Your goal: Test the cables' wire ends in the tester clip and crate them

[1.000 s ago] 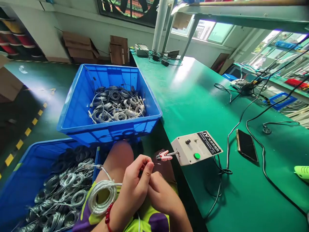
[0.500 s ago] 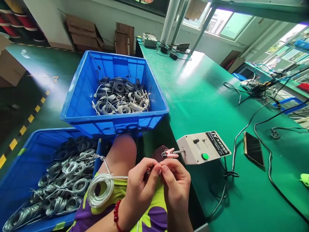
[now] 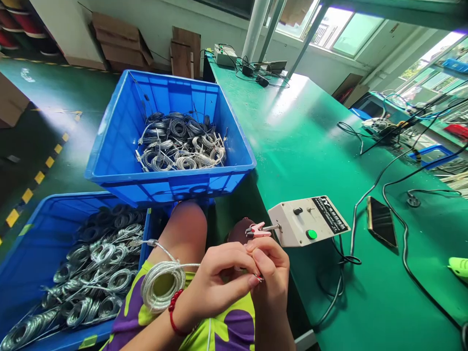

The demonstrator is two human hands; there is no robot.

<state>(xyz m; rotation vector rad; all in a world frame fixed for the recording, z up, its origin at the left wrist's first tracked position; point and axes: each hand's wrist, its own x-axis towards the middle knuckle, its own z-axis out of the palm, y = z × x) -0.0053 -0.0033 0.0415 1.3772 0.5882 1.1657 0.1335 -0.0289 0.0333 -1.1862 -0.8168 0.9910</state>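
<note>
My left hand [image 3: 228,275], with a red bead bracelet at the wrist, is closed in a pinch on the end of a clear-jacketed cable. My right hand [image 3: 271,273] meets it fingertip to fingertip, pinching the same cable's thin wires [image 3: 259,279]; a small tip shows between the fingers and the rest is hidden. The coiled cable [image 3: 163,286] lies on my lap to the left, one strand running behind my left hand. Just beyond my fingers, a pink clip [image 3: 259,229] sits on the shaft of a grey machine box [image 3: 309,222] with a green button.
A blue bin [image 3: 170,184] of coiled cables stands ahead; a second blue bin [image 3: 22,273] with more coils is at my left. On the green table [image 3: 307,146] lie a phone [image 3: 382,223], black power cords [image 3: 405,248] and a bright green object [image 3: 458,267] at the right edge.
My left fingers have shifted right and now overlap the right fingers, with a wire tip showing lower down. The cable coil has moved slightly right on my lap.
</note>
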